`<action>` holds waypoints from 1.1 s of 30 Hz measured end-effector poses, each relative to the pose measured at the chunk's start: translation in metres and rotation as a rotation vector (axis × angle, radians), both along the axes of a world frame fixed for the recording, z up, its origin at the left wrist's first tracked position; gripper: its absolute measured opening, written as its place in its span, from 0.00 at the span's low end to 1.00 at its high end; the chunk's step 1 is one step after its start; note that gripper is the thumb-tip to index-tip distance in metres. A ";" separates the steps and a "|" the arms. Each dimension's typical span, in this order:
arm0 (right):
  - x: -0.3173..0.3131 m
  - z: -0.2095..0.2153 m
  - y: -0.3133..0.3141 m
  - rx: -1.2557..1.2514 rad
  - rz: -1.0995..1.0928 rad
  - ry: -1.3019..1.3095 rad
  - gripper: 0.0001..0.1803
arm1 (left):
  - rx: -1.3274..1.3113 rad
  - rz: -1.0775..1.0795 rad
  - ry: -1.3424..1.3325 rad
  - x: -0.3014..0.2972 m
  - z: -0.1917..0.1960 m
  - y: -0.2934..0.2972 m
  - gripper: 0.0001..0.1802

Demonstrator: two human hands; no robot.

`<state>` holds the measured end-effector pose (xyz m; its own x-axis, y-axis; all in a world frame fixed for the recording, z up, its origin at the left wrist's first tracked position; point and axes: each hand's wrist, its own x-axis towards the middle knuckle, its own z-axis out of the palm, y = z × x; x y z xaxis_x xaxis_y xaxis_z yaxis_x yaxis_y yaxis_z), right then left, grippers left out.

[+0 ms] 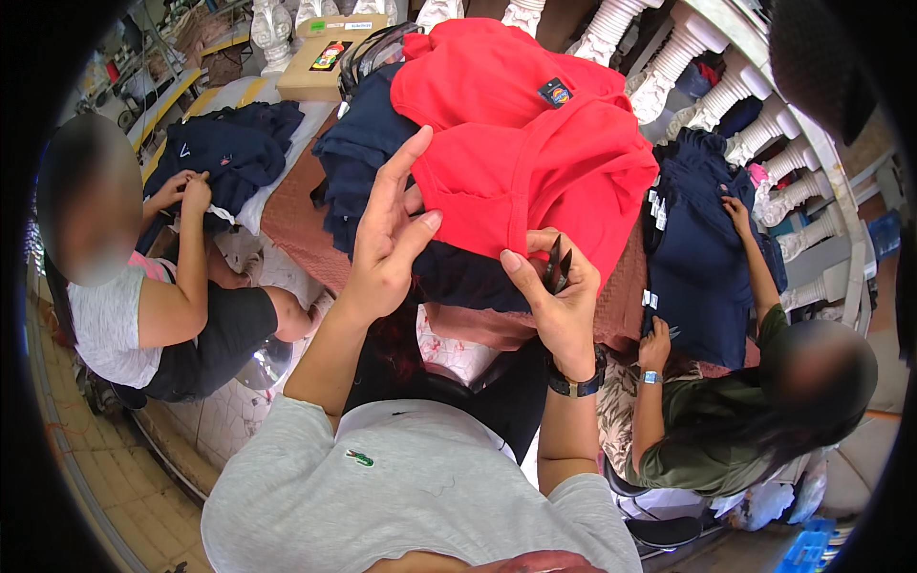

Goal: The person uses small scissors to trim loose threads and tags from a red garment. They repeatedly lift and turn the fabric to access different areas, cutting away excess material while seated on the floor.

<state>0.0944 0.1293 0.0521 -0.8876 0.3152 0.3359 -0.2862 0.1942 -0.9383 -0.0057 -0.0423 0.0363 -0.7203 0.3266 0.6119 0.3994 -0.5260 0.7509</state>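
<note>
The left hand (387, 239) is raised over the pile of clothes, palm turned toward the camera, w/ fingers (399, 172) long and close together pointing up, and the thumb (420, 229) spread to the side; its thumb tip is touching the lower edge of the red garment (535, 153), but the hand is not closing on anything. The right hand (559, 296) is lower and a bit to the right, just under the hem of the same red garment. Its fingers are curled and pinching small black snips (557, 267), the dark blades pointing up betw. thumb and index finger, very near the red fabric; I cannot tell if the blades touch the cloth. On this wrist there is a dark watch (576, 382). The red garment lies on top of the pile in the centre, folded, w/ a small dark label (555, 93) on its upper part. Under it and to the left are navy garments (368, 153), on a table w/ a reddish-brown cloth (296, 229). At the left a person in a grey top (110, 325) is holding a navy piece (224, 153) w/ both hands. At the right another person in an olive top (707, 430) puts one hand on a navy garment w/ white tags (702, 258). Behind, a cardboard box (320, 67) stands near white balusters (669, 57).
</note>
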 end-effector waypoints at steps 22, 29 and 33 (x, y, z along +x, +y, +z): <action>0.001 0.059 0.057 -0.462 -0.098 0.371 0.15 | -0.442 0.882 0.516 -0.137 -0.025 0.014 0.20; -0.009 0.067 0.063 -0.452 0.007 0.403 0.18 | -0.430 0.599 0.526 -0.167 -0.009 -0.004 0.06; -0.015 0.077 0.060 -0.412 -0.099 0.375 0.24 | -0.097 0.428 0.245 -0.155 0.030 -0.028 0.06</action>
<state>0.0793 0.1896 0.1291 -0.6908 0.5626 0.4543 -0.6139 -0.1243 -0.7795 -0.1611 -0.0699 0.0662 -0.6414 0.0966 0.7611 0.7346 -0.2089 0.6455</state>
